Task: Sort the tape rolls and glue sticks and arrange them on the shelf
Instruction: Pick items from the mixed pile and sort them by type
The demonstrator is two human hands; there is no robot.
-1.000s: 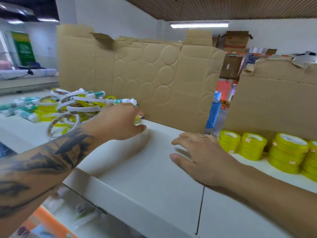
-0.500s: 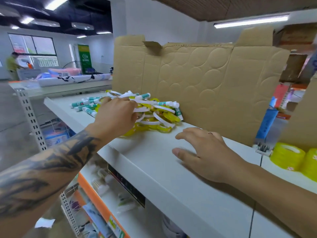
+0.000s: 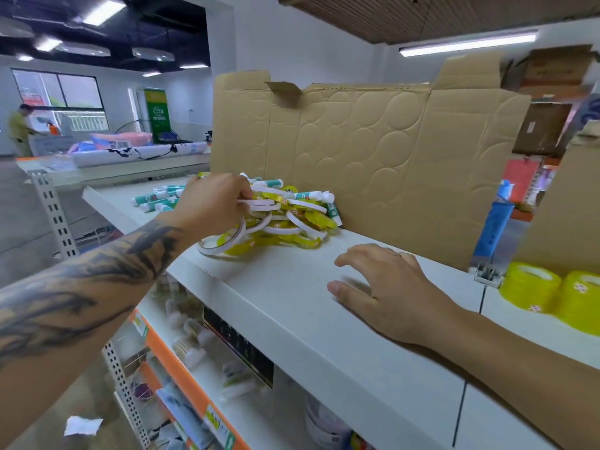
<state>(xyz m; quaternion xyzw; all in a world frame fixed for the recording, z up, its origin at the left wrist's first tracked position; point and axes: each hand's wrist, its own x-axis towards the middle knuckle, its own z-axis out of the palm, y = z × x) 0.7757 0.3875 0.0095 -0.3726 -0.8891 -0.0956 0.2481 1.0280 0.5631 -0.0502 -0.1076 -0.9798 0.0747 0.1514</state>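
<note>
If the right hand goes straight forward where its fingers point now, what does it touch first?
Probably the mixed pile of tape rolls and glue sticks; the right hand points left along bare shelf, though depth is uncertain.

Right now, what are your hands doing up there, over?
Left hand fingers curled round thin white tape rolls in the mixed pile. Right hand open, flat on the shelf. Glue sticks still tangled in; yellow rolls stand right.
</note>
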